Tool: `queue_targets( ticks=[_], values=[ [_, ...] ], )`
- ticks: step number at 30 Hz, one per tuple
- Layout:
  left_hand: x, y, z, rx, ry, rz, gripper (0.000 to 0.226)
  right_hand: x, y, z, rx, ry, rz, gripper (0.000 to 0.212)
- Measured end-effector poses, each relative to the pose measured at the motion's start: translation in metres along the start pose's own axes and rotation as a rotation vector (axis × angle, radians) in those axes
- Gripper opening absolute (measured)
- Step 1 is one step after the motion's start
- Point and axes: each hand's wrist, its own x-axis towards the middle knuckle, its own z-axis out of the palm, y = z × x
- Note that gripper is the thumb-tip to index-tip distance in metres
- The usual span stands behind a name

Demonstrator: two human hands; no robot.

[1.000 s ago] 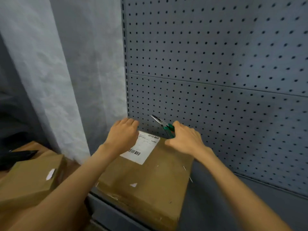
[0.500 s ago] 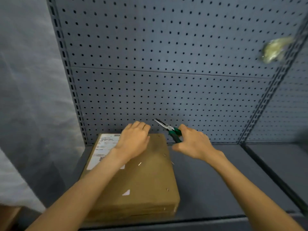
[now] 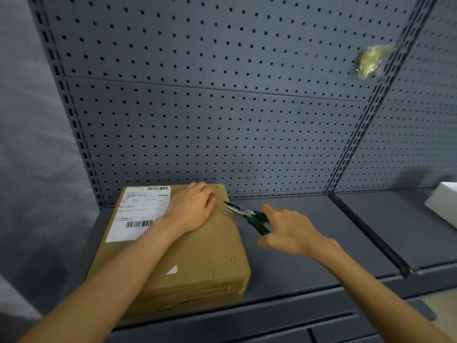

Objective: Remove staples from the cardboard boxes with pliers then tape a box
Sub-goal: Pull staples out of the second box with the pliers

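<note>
A flat brown cardboard box (image 3: pixel 197 263) with a white shipping label (image 3: pixel 138 214) lies on a grey metal shelf (image 3: pixel 309 256). My left hand (image 3: pixel 193 206) rests palm down on the box's far right part. My right hand (image 3: pixel 289 231) holds green-handled needle-nose pliers (image 3: pixel 244 215) just off the box's right edge. The plier tips point left, low over the box top beside my left fingers. Small staples (image 3: pixel 233 260) show near the box's right edge.
A grey pegboard (image 3: pixel 222 120) backs the shelf. A crumpled yellowish plastic bag (image 3: pixel 371 60) hangs at its upper right. A white box (image 3: pixel 445 204) sits on the neighbouring shelf at right, past a dark divider rail (image 3: pixel 371 233). A grey wall stands at left.
The view has swung right, so the box now lies squarely on the shelf. My right hand has lowered the pliers from above the box to its top beside my left hand.
</note>
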Motion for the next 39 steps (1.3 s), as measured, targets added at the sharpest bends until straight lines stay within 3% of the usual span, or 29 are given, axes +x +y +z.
queue_targets(
  ticks=[23, 39],
  values=[
    [-0.002, 0.001, 0.005, 0.016, 0.008, -0.007, 0.036, -0.001, 0.013, 0.006, 0.008, -0.077, -0.041, 0.030],
    [-0.003, 0.000, 0.007, 0.016, 0.018, -0.002, 0.036, 0.001, 0.012, 0.018, -0.070, 0.044, -0.096, 0.023]
  ],
)
